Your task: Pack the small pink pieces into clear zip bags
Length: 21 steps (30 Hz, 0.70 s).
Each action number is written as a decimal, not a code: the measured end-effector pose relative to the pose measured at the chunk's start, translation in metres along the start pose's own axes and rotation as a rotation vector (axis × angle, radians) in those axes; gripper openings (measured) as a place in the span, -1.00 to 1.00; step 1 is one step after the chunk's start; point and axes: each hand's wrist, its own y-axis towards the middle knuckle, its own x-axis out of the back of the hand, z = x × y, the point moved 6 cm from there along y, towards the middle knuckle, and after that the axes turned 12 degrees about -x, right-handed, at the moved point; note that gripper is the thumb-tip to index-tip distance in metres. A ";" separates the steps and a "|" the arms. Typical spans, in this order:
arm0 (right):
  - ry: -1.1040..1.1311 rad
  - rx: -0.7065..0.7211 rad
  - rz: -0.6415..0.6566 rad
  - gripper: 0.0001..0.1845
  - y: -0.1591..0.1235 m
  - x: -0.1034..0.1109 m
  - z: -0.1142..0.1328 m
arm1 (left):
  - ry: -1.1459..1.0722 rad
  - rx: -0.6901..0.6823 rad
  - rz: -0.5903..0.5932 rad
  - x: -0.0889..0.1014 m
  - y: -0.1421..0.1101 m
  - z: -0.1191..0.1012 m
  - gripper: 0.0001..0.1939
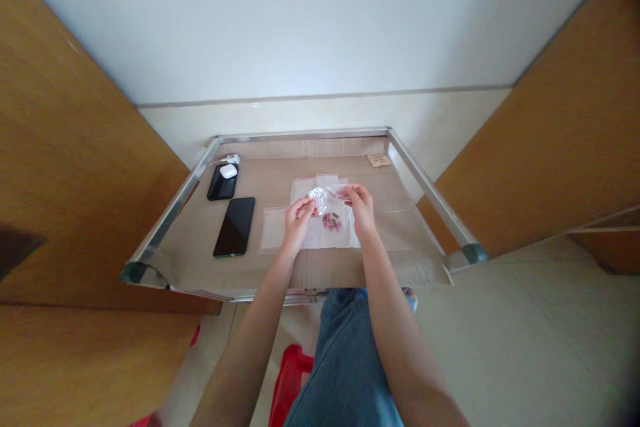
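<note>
Between my two hands is a small clear plastic bag (319,198), held above the cardboard. My left hand (299,217) pinches its left side with thumb and fingertips. The fingers of my right hand (358,200) are pinched together at the right, on what looks like the clear plastic too. Just below lies a little pile of small pink and dark pieces (331,221), too small to name. They rest on white, see-through plastic bags (310,238) that lie flat and overlap.
Cardboard (270,177) lines a metal-framed table against the wall. On its left are a black phone (235,227) and another dark phone (216,185) with a white earbud case (229,171) on it. A brown paper tag (379,160) lies back right. A red stool (290,380) stands below.
</note>
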 end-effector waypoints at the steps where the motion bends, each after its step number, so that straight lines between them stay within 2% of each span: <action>1: 0.008 0.020 -0.002 -0.78 0.001 0.000 -0.001 | -0.020 0.010 -0.002 -0.001 -0.001 0.000 -0.67; 4: 0.025 0.119 -0.047 -0.77 0.005 0.005 -0.002 | -0.082 0.034 -0.019 -0.002 -0.002 0.000 -0.68; 8: -0.100 0.230 -0.124 -0.74 0.004 0.009 0.000 | -0.165 0.052 -0.056 0.000 -0.002 -0.001 -0.71; 10: -0.167 0.243 -0.051 -0.75 -0.002 0.002 0.003 | -0.195 0.060 -0.064 0.000 -0.002 -0.001 -0.71; 15: -0.391 0.274 0.251 -0.76 -0.028 -0.025 0.007 | -0.209 0.060 -0.051 -0.001 -0.001 -0.002 -0.72; 18: -0.465 0.269 0.339 -0.74 -0.038 -0.033 0.004 | -0.198 0.057 -0.025 -0.003 -0.001 -0.001 -0.73; 21: -0.503 0.254 0.369 -0.73 -0.039 -0.034 0.000 | -0.164 0.045 0.000 -0.003 -0.001 -0.001 -0.73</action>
